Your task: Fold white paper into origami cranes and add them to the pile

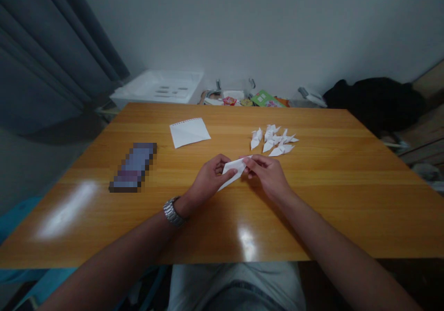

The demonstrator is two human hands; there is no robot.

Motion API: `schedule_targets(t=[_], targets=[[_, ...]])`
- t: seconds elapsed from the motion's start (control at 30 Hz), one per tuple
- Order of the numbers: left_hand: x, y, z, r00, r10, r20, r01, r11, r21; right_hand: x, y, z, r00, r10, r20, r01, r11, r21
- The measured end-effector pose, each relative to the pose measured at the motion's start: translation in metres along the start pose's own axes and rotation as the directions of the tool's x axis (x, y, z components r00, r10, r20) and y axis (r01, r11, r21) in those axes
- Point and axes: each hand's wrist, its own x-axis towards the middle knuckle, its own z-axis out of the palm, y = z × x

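A folded piece of white paper (233, 171) is held just above the middle of the wooden table (312, 200). My left hand (208, 181), with a metal watch on its wrist, pinches the paper's left part. My right hand (267, 172) pinches the paper's right end with its fingertips. Behind my right hand lies a small heap of several folded white paper cranes (274, 141). A flat white paper sheet (189, 132) lies farther back, left of the cranes.
A blurred-out dark flat object (133, 167) lies on the table's left side. Beyond the far edge are a white plastic box (157, 89), small cluttered items (243, 99) and a dark bundle of cloth (371, 99). Grey curtains hang at the left.
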Motion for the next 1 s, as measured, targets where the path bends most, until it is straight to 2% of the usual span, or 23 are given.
schedule_targets(t=[0.53,0.83,1.0], targets=[[-0.0002,0.0025,-0.0024,1.000,-0.017,0.000,0.017,1.000,-0.002,0.0003,-0.0061,-0.0017,0.997,0.072,-0.017,-0.072,0.997,0.025],[0.0006,0.0041,-0.0025,0.998,-0.060,0.019,0.061,0.998,-0.026,-0.0004,-0.0072,-0.0015,0.999,0.024,-0.046,-0.027,0.997,-0.077],[0.0013,0.0037,-0.0021,0.997,-0.076,-0.015,0.076,0.997,-0.009,-0.0014,-0.0096,-0.0008,1.000,-0.018,0.010,0.019,0.992,-0.123]])
